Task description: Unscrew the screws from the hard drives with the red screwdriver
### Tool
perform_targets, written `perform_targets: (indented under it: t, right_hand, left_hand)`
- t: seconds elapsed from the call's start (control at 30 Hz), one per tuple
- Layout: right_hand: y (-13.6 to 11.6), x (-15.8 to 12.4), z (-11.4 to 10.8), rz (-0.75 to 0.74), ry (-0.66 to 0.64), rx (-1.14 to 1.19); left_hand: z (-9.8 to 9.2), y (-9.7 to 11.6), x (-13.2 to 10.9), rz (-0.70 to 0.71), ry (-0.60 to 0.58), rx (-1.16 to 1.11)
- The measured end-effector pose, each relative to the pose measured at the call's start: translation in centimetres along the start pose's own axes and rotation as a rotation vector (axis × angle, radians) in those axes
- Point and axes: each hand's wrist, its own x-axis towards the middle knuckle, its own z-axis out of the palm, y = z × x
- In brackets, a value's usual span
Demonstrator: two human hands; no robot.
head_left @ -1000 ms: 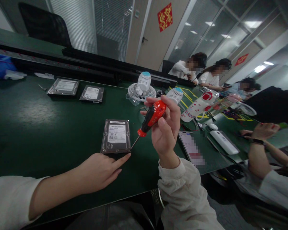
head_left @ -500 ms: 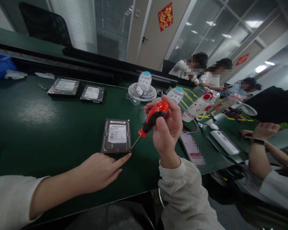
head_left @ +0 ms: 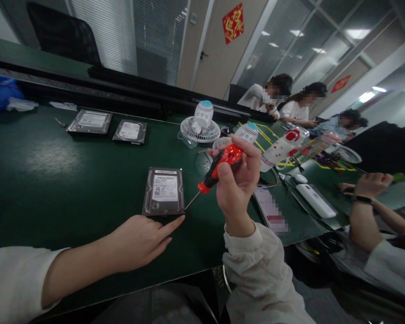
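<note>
A hard drive (head_left: 165, 189) lies label up on the green table before me. Along its near edge rests my left hand (head_left: 145, 238), index finger stretched out to the near right corner, the other fingers looser and apart; its thumb is hidden. My right hand (head_left: 238, 180) is wrapped round the red and black handle of a screwdriver (head_left: 219, 168). The screwdriver slants down to the left, its tip at the drive's near right corner, close to my left fingertip. Whether the tip sits in a screw is too small to tell.
Two more hard drives (head_left: 91, 121) (head_left: 130, 131) lie at the back left. White fans (head_left: 202, 121), small screws (head_left: 206, 165), a phone (head_left: 270, 209), a bottle (head_left: 283, 148) and a white power strip (head_left: 315, 200) are beyond and right. A co-worker's arm (head_left: 367, 211) is at the right.
My right hand and the screwdriver handle have shifted slightly right, and the handle has turned in my fingers. The tip stays at the drive's corner. My left hand and the drive have not moved.
</note>
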Motion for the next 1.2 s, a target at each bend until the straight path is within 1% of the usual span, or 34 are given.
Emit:
perform_targets:
  t: [0.07,0.2,0.27,0.37,0.43,0.57,0.6,0.73,0.8,0.87,1.03,1.2]
  right_hand:
    - [-0.03,0.01,0.01,0.018,0.006,0.016]
    - [-0.31,0.04,0.04,0.067,-0.095,0.074]
    - [-0.34,0.01,0.04,0.075,-0.114,0.061]
    - [-0.10,-0.07,-0.03,0.047,-0.053,0.001]
    - [0.04,-0.08,-0.11,0.029,-0.039,-0.009]
    - [-0.12,-0.05,-0.08,0.048,-0.161,0.051]
    - [-0.19,-0.06,-0.04,0.052,-0.173,0.043]
    - [-0.15,-0.26,0.07,0.025,-0.091,-0.045]
    - [-0.01,-0.34,0.04,0.014,-0.061,-0.054]
    - [0.05,-0.33,-0.01,0.011,-0.073,-0.037]
    - [-0.25,-0.11,0.04,0.022,-0.153,0.028]
    - [-0.25,-0.06,0.22,-0.003,-0.078,-0.043]
  left_hand:
    - [0.06,-0.02,-0.08,0.000,-0.005,0.002]
    - [0.29,-0.11,-0.10,-0.002,0.000,0.002]
    - [0.40,-0.15,-0.10,0.001,0.005,-0.005]
    - [0.44,-0.16,-0.13,-0.003,0.013,-0.004]
    - [0.39,-0.15,-0.15,-0.001,0.017,0.003]
    - [0.22,-0.15,-0.10,0.009,0.017,0.020]
    - [0.19,-0.14,-0.08,0.010,0.014,0.021]
    - [0.12,-0.10,-0.03,0.011,0.012,0.006]
    - [0.11,-0.07,-0.02,0.013,0.020,0.006]
    - [0.09,-0.04,-0.03,0.008,0.015,0.007]
    - [-0.02,0.02,-0.12,-0.009,-0.014,0.005]
    - [-0.12,-0.02,-0.04,-0.009,0.001,0.015]
